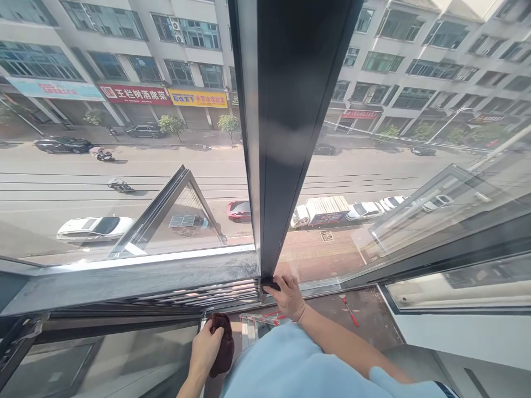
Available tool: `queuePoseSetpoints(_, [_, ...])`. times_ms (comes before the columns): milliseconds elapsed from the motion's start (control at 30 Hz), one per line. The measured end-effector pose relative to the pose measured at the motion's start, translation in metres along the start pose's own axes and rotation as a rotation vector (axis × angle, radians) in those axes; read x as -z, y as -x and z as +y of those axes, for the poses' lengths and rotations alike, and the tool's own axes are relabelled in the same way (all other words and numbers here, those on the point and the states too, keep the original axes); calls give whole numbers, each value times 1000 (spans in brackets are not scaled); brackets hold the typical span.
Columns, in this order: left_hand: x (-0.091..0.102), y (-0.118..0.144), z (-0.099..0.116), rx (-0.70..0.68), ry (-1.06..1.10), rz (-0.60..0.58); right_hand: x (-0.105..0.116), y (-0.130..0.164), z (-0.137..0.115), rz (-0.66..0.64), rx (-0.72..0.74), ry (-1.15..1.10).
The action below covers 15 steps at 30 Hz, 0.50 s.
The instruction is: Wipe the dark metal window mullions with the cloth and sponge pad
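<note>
Dark cloth (224,345) gripped, glazed window corner, street below

Window mullion (286,138): dark metal, smooth, satin sheen. Rag (224,345) below it: soft maroon cloth, matt. Sill (124,279) left of mullion: dull, dusty.

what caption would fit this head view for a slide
Right hand presses a dark pad at the base of the black window post; left hand grips a dark red cloth.

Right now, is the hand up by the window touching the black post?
Touching. The head view shows the right hand with its fingers pressed on the foot of the black post, no gap showing.
</note>
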<state>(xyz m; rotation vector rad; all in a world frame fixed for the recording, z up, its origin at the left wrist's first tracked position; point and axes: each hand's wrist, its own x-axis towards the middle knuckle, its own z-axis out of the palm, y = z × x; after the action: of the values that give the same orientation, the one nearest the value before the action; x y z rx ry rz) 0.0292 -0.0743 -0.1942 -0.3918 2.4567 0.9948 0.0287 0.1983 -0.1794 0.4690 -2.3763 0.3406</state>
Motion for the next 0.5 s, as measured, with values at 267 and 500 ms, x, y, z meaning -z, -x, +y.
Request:
queuePoseSetpoints(267, [1,3,0,24,4,8,-2,-1,-2,13,-5,-17])
queuePoseSetpoints(500, [8,11,2,61,9,-22,2,0,13,43,74,6])
